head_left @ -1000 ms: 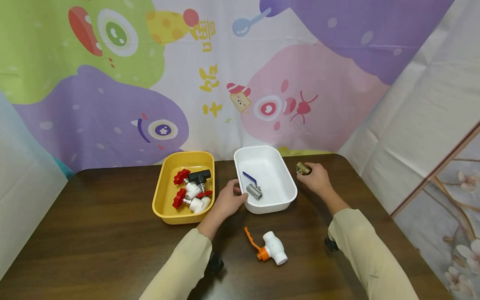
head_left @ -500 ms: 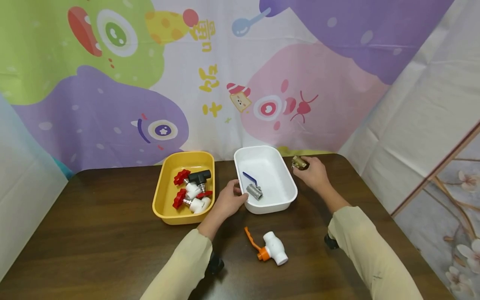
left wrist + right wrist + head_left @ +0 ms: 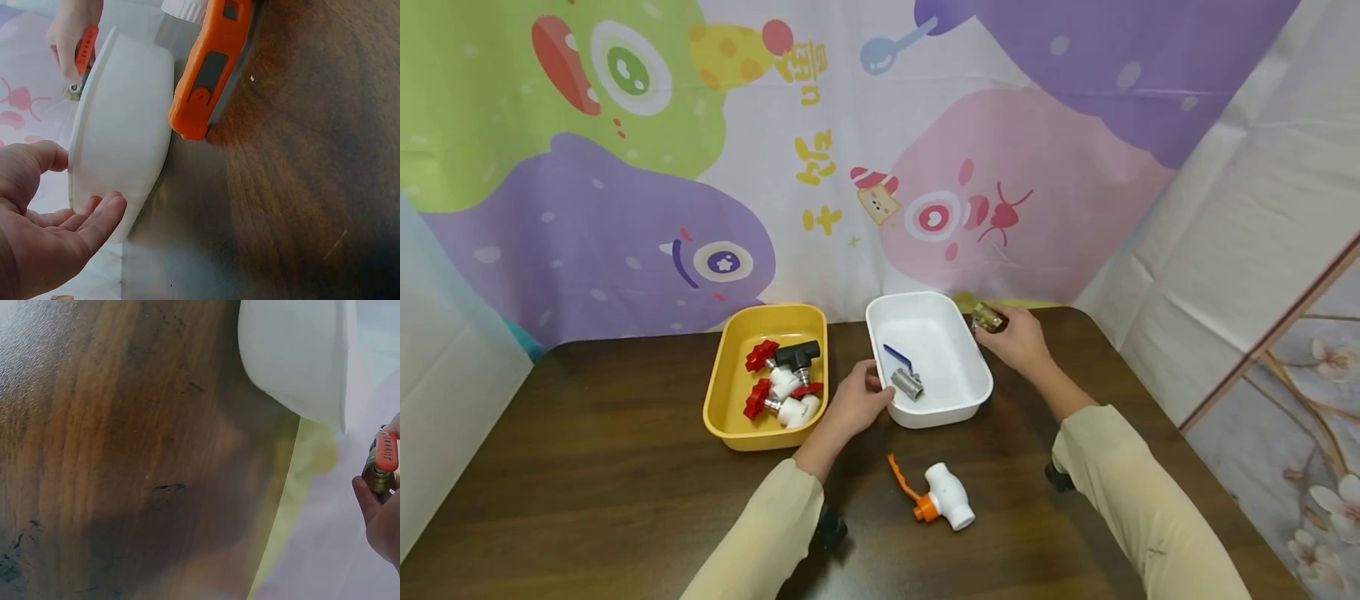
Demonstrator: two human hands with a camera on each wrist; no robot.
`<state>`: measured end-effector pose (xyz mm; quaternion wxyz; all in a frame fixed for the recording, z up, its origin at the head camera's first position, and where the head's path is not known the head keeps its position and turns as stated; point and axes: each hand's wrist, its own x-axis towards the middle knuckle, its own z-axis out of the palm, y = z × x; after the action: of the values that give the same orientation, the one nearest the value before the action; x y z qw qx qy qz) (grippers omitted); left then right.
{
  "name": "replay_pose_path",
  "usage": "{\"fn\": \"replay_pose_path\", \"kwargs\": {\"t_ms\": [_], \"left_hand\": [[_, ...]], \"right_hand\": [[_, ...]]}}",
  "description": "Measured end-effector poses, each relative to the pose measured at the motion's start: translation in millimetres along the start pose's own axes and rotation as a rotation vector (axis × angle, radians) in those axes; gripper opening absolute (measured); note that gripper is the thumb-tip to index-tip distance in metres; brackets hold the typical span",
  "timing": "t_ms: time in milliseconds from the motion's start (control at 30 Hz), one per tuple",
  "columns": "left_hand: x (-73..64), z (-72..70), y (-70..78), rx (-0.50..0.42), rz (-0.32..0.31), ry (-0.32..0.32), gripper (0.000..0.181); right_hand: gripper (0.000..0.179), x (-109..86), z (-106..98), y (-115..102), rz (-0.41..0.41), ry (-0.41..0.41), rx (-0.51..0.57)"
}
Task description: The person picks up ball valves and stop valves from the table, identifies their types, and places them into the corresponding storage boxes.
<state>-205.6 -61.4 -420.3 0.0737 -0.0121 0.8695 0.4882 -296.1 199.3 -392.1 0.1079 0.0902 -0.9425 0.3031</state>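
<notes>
My right hand (image 3: 1021, 340) grips a brass ball valve (image 3: 986, 317), held up beside the far right corner of the white plastic tray (image 3: 934, 410). Its orange-red lever (image 3: 386, 451) shows in the right wrist view. On the tray's left side my left hand (image 3: 857, 400) pinches the wall, thumb at the rim and fingers against the outside, as the left wrist view (image 3: 59, 231) shows. Inside that tray lies a silver metal ball valve (image 3: 907, 383) with a blue lever. A white plastic ball valve (image 3: 951, 497) with an orange lever lies on the table in front.
Left of the white tray stands a yellow tray (image 3: 748, 440). It holds several valves with red handwheels (image 3: 757, 398) and a black tee-shaped valve body (image 3: 797, 354). A printed cloth (image 3: 820, 275) hangs right behind the brown wooden table (image 3: 587, 467).
My right hand has carried the brass ball valve leftward and slightly up, closer to the white tray's far right corner. My left hand stays at the tray's rim.
</notes>
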Motion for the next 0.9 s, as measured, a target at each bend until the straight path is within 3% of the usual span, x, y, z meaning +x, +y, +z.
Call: {"fn": "replay_pose_path", "kwargs": {"t_ms": [300,900], "left_hand": [[0.5,0.7,-1.4,-0.006,-0.006,0.002,0.057],[-2.6,0.0,1.3,-0.01,-0.002,0.007,0.057]], "right_hand": [[0.058,2.6,-0.5,-14.2,0.058,-0.038,0.02],[0.058,4.6,4.9,-24.0,0.03,-0.05,0.039]]}}
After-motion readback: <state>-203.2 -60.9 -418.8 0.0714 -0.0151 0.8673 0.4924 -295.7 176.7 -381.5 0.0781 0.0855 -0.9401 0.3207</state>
